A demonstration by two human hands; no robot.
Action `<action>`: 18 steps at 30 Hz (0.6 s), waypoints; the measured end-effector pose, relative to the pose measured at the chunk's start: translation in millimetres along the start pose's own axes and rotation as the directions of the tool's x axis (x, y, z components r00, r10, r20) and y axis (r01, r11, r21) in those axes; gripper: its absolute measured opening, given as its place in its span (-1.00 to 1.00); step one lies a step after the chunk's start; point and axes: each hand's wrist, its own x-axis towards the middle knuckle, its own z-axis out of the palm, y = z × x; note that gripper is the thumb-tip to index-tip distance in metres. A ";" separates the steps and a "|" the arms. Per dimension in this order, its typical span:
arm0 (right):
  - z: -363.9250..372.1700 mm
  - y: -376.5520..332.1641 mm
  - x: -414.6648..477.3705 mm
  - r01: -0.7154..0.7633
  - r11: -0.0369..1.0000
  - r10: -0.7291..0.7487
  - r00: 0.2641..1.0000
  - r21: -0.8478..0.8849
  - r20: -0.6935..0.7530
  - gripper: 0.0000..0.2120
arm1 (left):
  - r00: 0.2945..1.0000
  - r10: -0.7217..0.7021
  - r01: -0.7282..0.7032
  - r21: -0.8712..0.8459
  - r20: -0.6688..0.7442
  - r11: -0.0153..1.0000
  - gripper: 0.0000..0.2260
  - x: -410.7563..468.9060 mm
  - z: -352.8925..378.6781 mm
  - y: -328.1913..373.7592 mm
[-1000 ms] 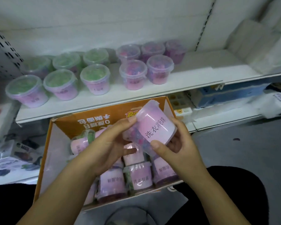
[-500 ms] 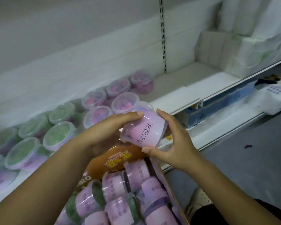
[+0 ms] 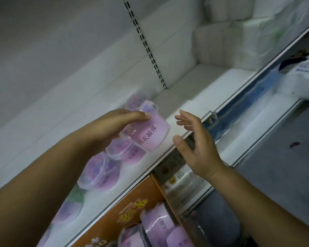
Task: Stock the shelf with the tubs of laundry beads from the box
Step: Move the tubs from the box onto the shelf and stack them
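My left hand (image 3: 107, 129) grips a clear tub with a pink label (image 3: 150, 134), tilted on its side just above the white shelf (image 3: 187, 113). My right hand (image 3: 194, 145) hovers to the tub's right, fingers spread, not touching it. Under and behind the held tub stand several pink tubs (image 3: 100, 172) on the shelf. The orange cardboard box (image 3: 130, 214) sits below the shelf edge with more pink-labelled tubs (image 3: 161, 227) lying inside.
White wrapped packs (image 3: 239, 40) fill the shelf's far right end. A perforated upright (image 3: 146, 45) runs up the back wall. A lower shelf holds blue and white packages (image 3: 243, 102). Grey floor (image 3: 284, 157) lies at right.
The tub has moved up from the box and over the shelf. My right hand has let go of it and opened. The view has tilted and shifted right.
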 end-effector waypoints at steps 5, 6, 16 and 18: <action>-2.0 24.9 11.2 -0.153 0.937 0.135 0.988 -0.313 -0.078 -0.52 | 0.988 0.030 -0.006 0.156 -0.154 0.988 -0.21 37.1 -8.0 9.4; -1.9 28.6 11.4 -0.171 0.919 0.155 0.985 -0.354 -0.072 -0.53 | 0.983 0.053 -0.017 0.197 -0.176 0.980 -0.26 43.3 -6.1 10.4; 5.5 41.4 11.0 -0.157 0.767 0.287 0.951 -0.622 0.113 -0.47 | 0.959 0.117 -0.021 0.348 -0.257 0.937 -0.01 90.6 21.0 -0.8; 4.0 45.7 10.6 -0.132 0.706 0.321 0.935 -0.695 0.148 -0.41 | 0.958 0.115 -0.008 0.373 -0.265 0.928 0.00 98.1 22.5 -4.8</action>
